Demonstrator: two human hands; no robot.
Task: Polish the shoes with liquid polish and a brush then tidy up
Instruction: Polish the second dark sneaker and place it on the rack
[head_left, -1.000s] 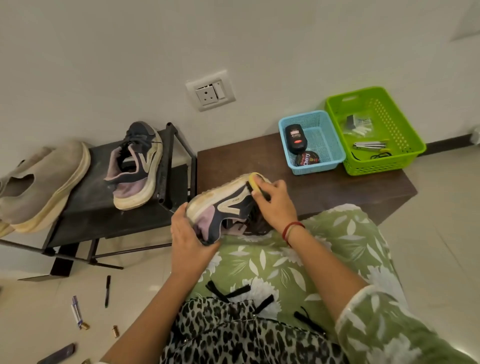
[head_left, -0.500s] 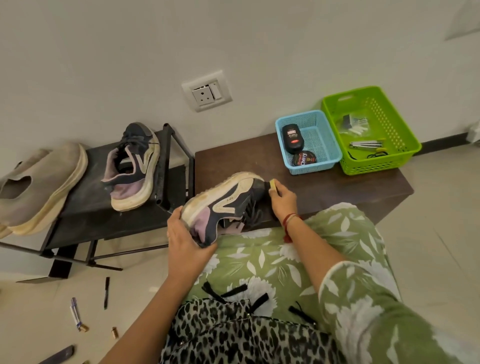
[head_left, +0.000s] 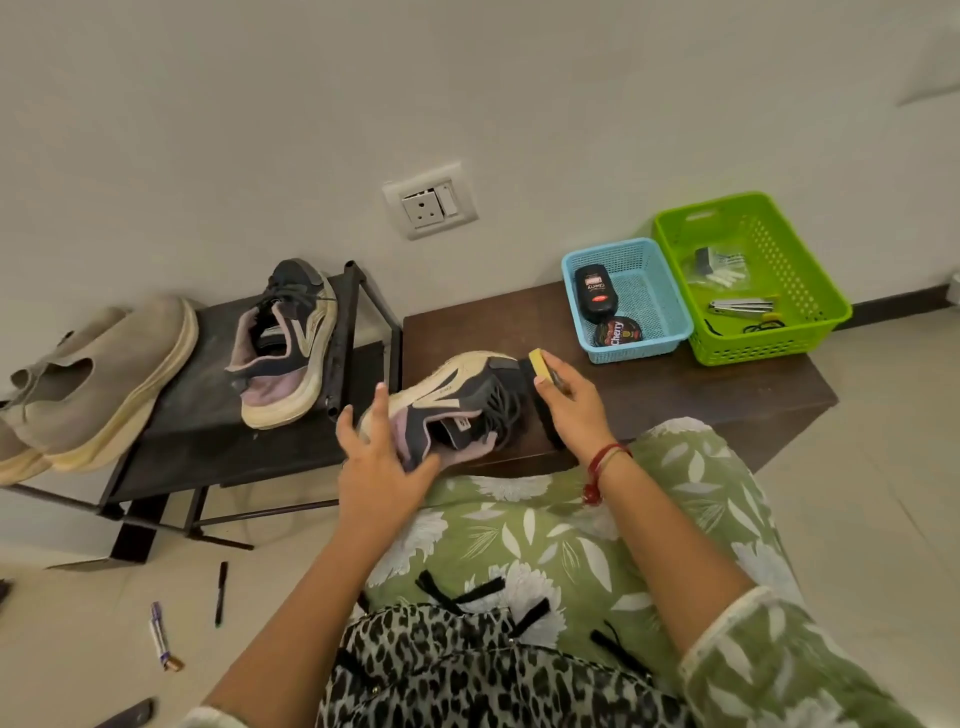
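On the floor at far left lie a black pen (head_left: 221, 593) and a small purple-and-white tube (head_left: 160, 635). Above them, a low black metal rack (head_left: 197, 415) carries a pair of beige slip-on shoes (head_left: 98, 379) and, to their right, one navy, pink and cream sneaker (head_left: 283, 343) resting on its side. A white wall socket (head_left: 430, 207) sits above the gap between the rack and a dark brown worktop (head_left: 675, 384).

A seated person in green floral fabric holds the second sneaker (head_left: 447, 405) on its side at the worktop's near left edge, over the lap. The left hand (head_left: 379, 467) is wrapped around the heel end, thumb under the collar and fingers spread along the cream sole. The right hand (head_left: 571, 410), a red thread at its wrist, grips a shoe brush (head_left: 540, 366) with a yellow back, the dark bristles set against the sneaker's toe end.

Further right on the worktop, a small blue basket (head_left: 670, 291) holds a black bottle of liquid polish (head_left: 595, 293) and a round polish tin (head_left: 617, 332) marked "Cherry". Touching its right side, a larger green basket (head_left: 810, 291) contains a clear packet of small white items (head_left: 719, 267), a metal clip-like tool (head_left: 740, 306) and a dark loop (head_left: 763, 326) that cannot be identified.
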